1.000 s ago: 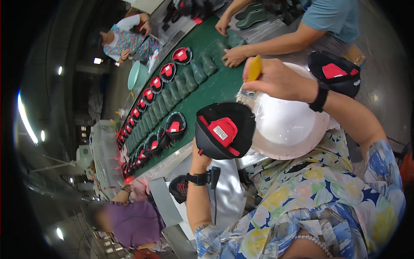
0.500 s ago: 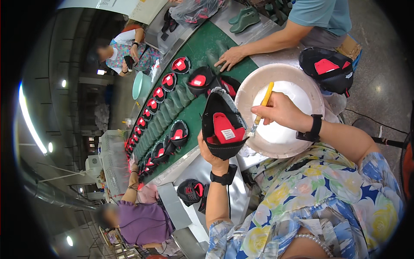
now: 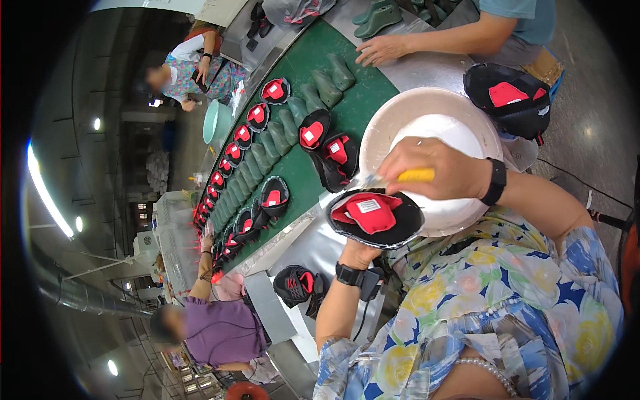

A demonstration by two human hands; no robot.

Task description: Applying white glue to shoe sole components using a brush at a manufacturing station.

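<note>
Your left hand [image 3: 361, 254] has hold of the black shoe upper with red lining [image 3: 377, 219] from below; most of its fingers are hidden, so how far they curl cannot be told; your right hand [image 3: 437, 167] is closed around the yellow-handled brush [image 3: 417, 175]. Half a second ago the upper stood more upright, with the bristles at its lower right edge; now you have tipped it flatter, its opening facing up, and the brush has swung to its far rim; that suggests the brushing has passed to another stretch of edge. The upper is just beside the round, pale plastic basin [image 3: 378, 133] of white liquid [image 3: 437, 128]; two finished-looking black-and-red uppers [image 3: 339, 151] lie beyond, on the green conveyor belt [image 3: 365, 100].
</note>
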